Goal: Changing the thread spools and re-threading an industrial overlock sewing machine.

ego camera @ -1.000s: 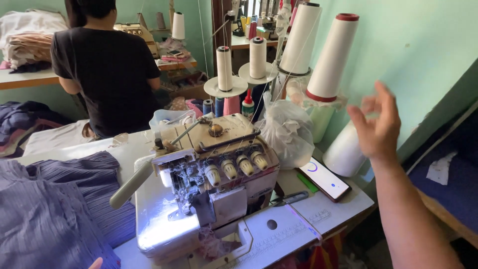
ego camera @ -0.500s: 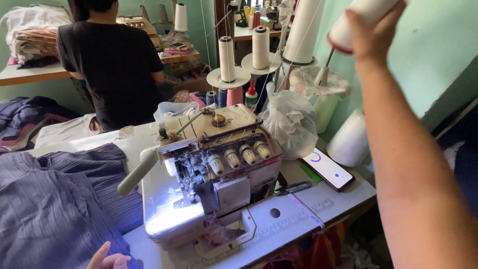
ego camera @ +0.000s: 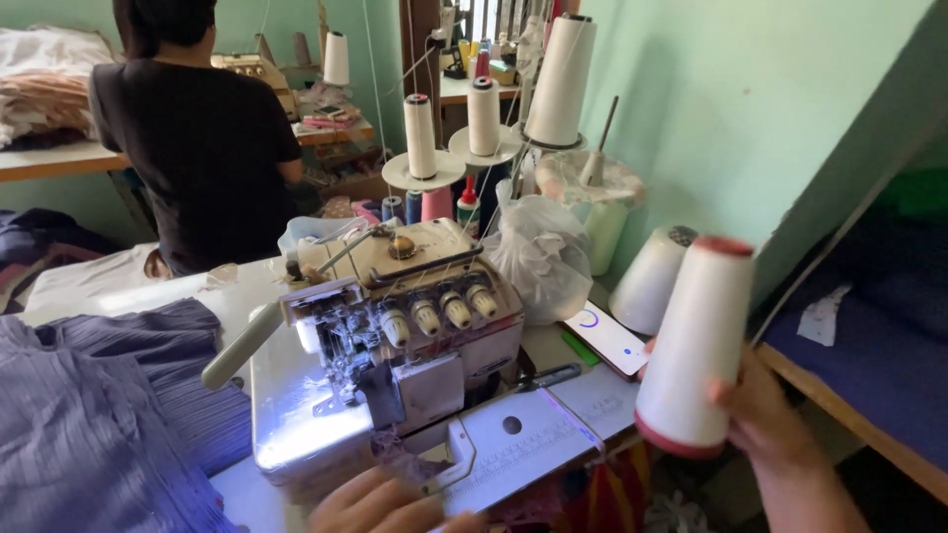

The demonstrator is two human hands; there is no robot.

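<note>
We hold a large white thread cone (ego camera: 694, 345) with a red rim, upright, low at the right, clear of the counter (ego camera: 602, 395). Our right hand (ego camera: 765, 419) is closed around its lower side. Our left hand (ego camera: 380, 503) lies open and holds nothing, at the front edge of the overlock sewing machine (ego camera: 395, 345). Just left of the cone lie a phone (ego camera: 605, 339) and another white cone (ego camera: 650, 278), tilted. Purple fabric (ego camera: 99, 415) lies far left.
</note>
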